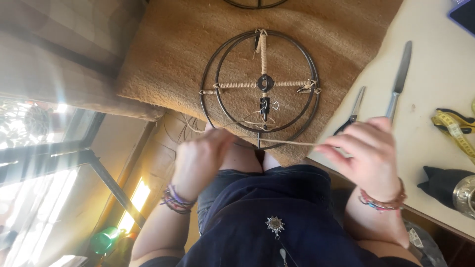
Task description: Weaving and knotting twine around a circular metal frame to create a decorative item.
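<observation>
From the head view, I look down at a round metal frame (261, 89) made of two dark rings, one inside the other, lying on a brown woven mat (163, 59). Across the frame goes a cross of spokes, partly wrapped with pale cord, and at the middle of the cross there is a small dark ring. Just below this middle a black binder clip (265, 105) is fixed on the lower spoke.

My left hand (200, 160) is just below the lower-left edge of the frame, near its bottom rim. The picture is blurred there, so I cannot tell if its grip is pressed together or spread. My right hand (368, 153) is below and to the right of the frame — its fingers are curled and pinch the end of a thin pale cord (292, 143). This cord runs straight from my right hand towards my left hand, passing just under the bottom of the frame.

To the right of the frame, on the white tabletop (435, 64), lie a pair of scissors (352, 112) and beside it a table knife (399, 81). Further right from the frame there is a yellow measuring tape (455, 129) — and a dark object at the edge.
</observation>
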